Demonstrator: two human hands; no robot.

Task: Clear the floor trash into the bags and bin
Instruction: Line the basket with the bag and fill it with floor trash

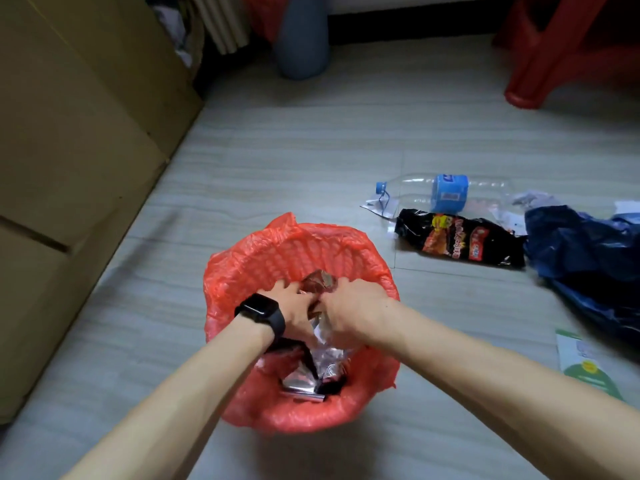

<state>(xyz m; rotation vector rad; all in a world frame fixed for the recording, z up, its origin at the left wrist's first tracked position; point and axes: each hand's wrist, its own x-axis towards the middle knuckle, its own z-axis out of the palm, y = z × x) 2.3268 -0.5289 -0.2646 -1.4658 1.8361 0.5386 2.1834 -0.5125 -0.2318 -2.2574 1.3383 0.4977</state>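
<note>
Foil wrapper (318,280) sits crumpled over the red-lined bin (277,244); we grip it with both hands, left (291,303) and right (353,303), likely to pack it down. Bottle (446,192) and black packet (457,242) lie right of the bin.

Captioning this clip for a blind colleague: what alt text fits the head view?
The left hand and the right hand grip a crumpled foil wrapper inside a red-lined bin. To its right on the grey floor lie a clear plastic bottle, a black snack packet and a dark blue bag.
</note>
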